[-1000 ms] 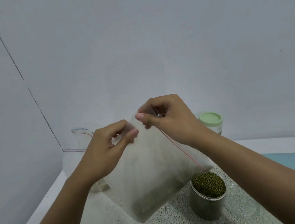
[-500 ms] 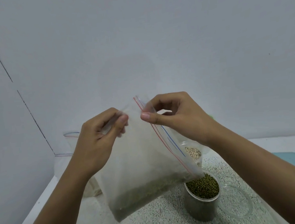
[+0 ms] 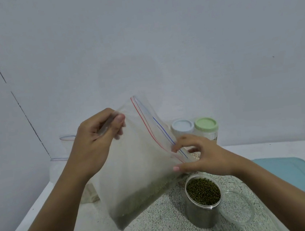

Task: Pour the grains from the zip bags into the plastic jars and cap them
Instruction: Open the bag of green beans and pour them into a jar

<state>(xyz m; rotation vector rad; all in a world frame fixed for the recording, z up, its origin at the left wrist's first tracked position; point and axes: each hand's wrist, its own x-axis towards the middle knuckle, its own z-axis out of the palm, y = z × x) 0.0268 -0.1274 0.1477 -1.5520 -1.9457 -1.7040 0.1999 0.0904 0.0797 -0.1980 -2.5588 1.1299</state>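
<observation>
A clear zip bag [image 3: 135, 170] with red and blue seal lines hangs tilted above the counter, a little green grain pooled in its lower corner. My left hand [image 3: 96, 142] pinches its upper left corner. My right hand [image 3: 202, 155] pinches the seal strip low on the bag's right side. Just below that hand stands an uncapped clear jar [image 3: 203, 202] filled to the brim with green grains. A clear lid [image 3: 236, 206] lies flat to the jar's right.
Two capped jars stand against the back wall, one with a pale blue lid [image 3: 182, 128], one with a green lid [image 3: 206, 125]. More zip bags [image 3: 65, 159] sit behind my left arm. A teal lid [image 3: 291, 173] lies at right. The speckled counter [image 3: 160, 228] ends at the left wall.
My right hand slid down along the seal from the bag's top to its lower right end. The bag's top corner now stands free, and the capped jars behind came into view.
</observation>
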